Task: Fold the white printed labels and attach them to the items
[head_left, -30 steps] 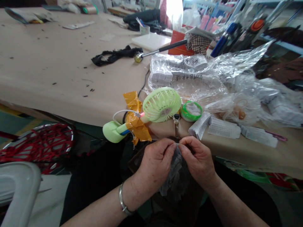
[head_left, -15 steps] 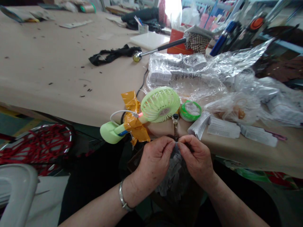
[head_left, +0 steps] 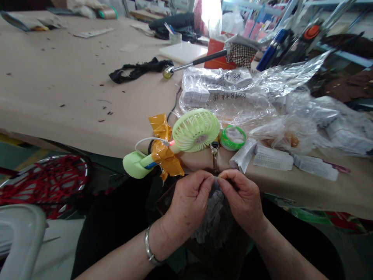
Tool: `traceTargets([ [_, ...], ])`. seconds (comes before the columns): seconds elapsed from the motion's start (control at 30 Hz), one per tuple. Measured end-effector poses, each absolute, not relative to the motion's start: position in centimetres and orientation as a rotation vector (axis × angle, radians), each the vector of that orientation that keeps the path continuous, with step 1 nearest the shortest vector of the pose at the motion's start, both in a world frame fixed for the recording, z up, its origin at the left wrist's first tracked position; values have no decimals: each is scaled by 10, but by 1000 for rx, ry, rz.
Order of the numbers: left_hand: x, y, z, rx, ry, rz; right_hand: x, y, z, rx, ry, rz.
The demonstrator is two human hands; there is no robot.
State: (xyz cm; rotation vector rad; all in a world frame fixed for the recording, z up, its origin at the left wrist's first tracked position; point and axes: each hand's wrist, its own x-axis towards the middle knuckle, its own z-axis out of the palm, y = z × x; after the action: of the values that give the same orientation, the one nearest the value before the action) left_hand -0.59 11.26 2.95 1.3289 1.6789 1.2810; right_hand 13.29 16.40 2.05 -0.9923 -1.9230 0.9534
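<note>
Little is being shifted since the earlier frame: left hand (head_left: 192, 196) and right hand (head_left: 243, 200) are being held almost where they were. Beyond the grip, a brown-covered table (head_left: 72, 85) is being seen, with clear plastic wrapping (head_left: 239, 105) being spread to the upper right. A green fan (head_left: 196, 130) is being secured with tape (head_left: 166, 157), upper left. Pale strips (head_left: 214, 221) are being bunched beneath; printed slips (head_left: 273, 157) are being kept rightward. Between the hands, thumbs pressed to fingers, a tiny pale piece (head_left: 215, 178) is being pinched. Work is apparently being done midway; what is left cannot be told.
</note>
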Motion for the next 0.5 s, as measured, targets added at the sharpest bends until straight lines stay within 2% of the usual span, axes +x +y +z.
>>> traceTargets([
  [0.13, -7, 103, 22, 1277, 1645, 1230, 158, 157, 28, -892, -2088, 771],
  [0.37, -8, 98, -5, 1131, 1650, 1228, 196, 189, 22, -924, -2238, -123],
  [0.5, -3, 97, -7, 1144, 1646, 1155, 197, 199, 9, -982, -2303, -273],
])
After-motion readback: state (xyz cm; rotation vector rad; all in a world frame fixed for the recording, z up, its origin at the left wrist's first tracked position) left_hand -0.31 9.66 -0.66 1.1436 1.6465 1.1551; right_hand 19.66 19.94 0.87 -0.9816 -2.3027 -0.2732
